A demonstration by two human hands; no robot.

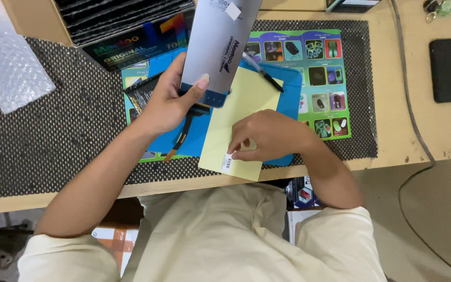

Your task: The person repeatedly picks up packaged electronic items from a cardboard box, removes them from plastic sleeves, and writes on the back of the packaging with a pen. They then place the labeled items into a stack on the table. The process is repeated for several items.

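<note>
My left hand (165, 102) grips a grey phone screen panel (220, 42) by its lower edge, held upright over the desk; a dark flex ribbon with an orange tip (182, 133) hangs below it. My right hand (267, 136) rests on a pale yellow sheet (236, 104), fingertips pinching at a small white barcode sticker (227, 163) near the sheet's lower edge. The yellow sheet lies on a blue work mat (288, 99).
A black pen (261, 73) lies on the blue mat. A colourful printed sheet (319, 78) sits on a black mesh mat (53, 136). A box of dark panels (116, 21) stands at the back, bubble wrap (6, 68) at left, a black phone (446, 70) at right.
</note>
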